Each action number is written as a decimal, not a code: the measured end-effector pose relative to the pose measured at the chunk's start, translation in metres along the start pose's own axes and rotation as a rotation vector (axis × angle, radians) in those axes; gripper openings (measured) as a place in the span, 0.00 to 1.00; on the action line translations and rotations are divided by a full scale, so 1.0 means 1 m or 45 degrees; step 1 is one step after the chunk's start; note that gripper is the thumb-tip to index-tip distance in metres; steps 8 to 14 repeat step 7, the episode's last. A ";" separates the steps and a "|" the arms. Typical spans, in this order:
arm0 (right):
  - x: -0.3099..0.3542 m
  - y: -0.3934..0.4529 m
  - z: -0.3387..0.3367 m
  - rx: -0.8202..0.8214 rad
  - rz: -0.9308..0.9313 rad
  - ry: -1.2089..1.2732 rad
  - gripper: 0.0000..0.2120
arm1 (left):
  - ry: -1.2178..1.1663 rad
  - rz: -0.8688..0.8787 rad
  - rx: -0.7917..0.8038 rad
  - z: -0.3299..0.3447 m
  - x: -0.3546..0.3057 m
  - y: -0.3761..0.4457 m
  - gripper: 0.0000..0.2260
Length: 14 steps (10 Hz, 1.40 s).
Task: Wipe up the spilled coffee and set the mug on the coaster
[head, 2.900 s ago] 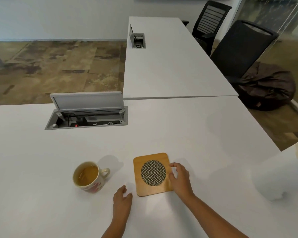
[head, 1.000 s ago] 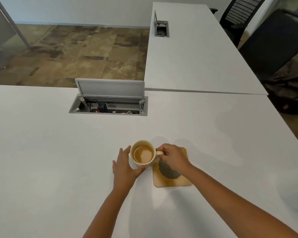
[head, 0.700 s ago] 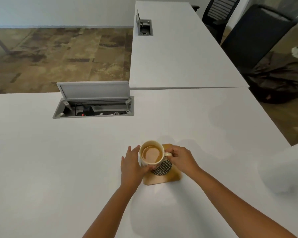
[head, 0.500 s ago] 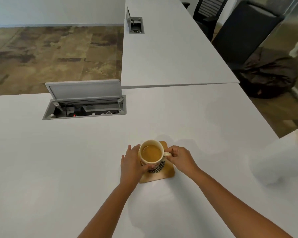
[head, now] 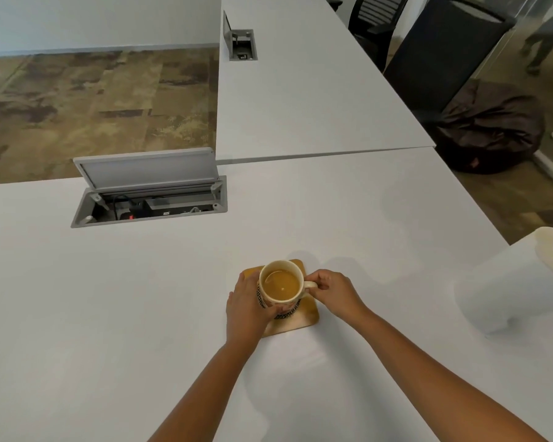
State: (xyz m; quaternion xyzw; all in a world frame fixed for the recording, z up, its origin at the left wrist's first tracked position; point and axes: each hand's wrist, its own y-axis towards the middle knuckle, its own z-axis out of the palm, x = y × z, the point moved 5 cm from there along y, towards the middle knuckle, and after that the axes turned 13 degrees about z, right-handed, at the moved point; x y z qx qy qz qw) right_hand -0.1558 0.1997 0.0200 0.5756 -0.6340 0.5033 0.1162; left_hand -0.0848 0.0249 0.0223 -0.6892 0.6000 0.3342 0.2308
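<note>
A cream mug (head: 281,286) full of light brown coffee stands over the square wooden coaster (head: 305,320), which has a dark woven round inset partly hidden under the mug. My left hand (head: 246,306) cups the mug's left side. My right hand (head: 334,293) pinches its handle on the right. I cannot tell whether the mug's base touches the coaster. No spilled coffee shows on the white table (head: 109,298).
A paper towel roll (head: 521,282) stands at the right edge of the table. An open cable box (head: 147,199) with its lid up is sunk into the table at the far left. A second white table, black chairs and a dark beanbag lie beyond.
Both hands took hold of the mug and carried it right from beside the coaster to over it. The mug now sits centred over the coaster.
</note>
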 end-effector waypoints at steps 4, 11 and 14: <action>-0.003 -0.002 0.001 0.134 -0.017 0.008 0.23 | -0.037 0.020 0.145 -0.001 0.003 -0.003 0.32; 0.040 -0.027 -0.027 -0.247 -0.224 -0.243 0.29 | 0.130 0.033 -0.030 -0.034 -0.011 0.003 0.41; 0.040 -0.027 -0.027 -0.247 -0.224 -0.243 0.29 | 0.130 0.033 -0.030 -0.034 -0.011 0.003 0.41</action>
